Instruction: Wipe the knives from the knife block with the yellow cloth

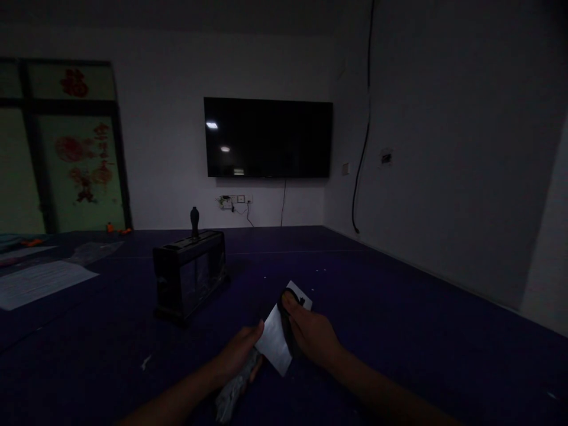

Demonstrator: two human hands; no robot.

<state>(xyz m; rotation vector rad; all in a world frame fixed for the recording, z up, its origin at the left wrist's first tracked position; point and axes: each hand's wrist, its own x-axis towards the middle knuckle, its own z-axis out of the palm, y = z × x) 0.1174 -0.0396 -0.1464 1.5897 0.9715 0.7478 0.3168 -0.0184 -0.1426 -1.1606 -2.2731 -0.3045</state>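
Observation:
My left hand [242,352] pinches the lower left side of a white card or stiff paper sheet [274,340]. A crumpled greyish-white plastic-like piece [231,393] hangs beneath that hand and seems held in the same grip. My right hand [315,334] is closed at the card's upper right, around a dark tool with a rounded loop [282,303] that lies against the card. The dimness hides what kind of tool it is. Forward and left of my hands stands a black box with see-through sides [202,275] and an upright black knob [194,222] on top.
Purple covering spreads over the broad surface [355,296], with small white scraps [145,362] on it. Printed paper [42,283], clear plastic [95,251] and orange items [119,229] lie at left. A television [268,139] hangs on the far wall; a black cable [364,148] runs down at right.

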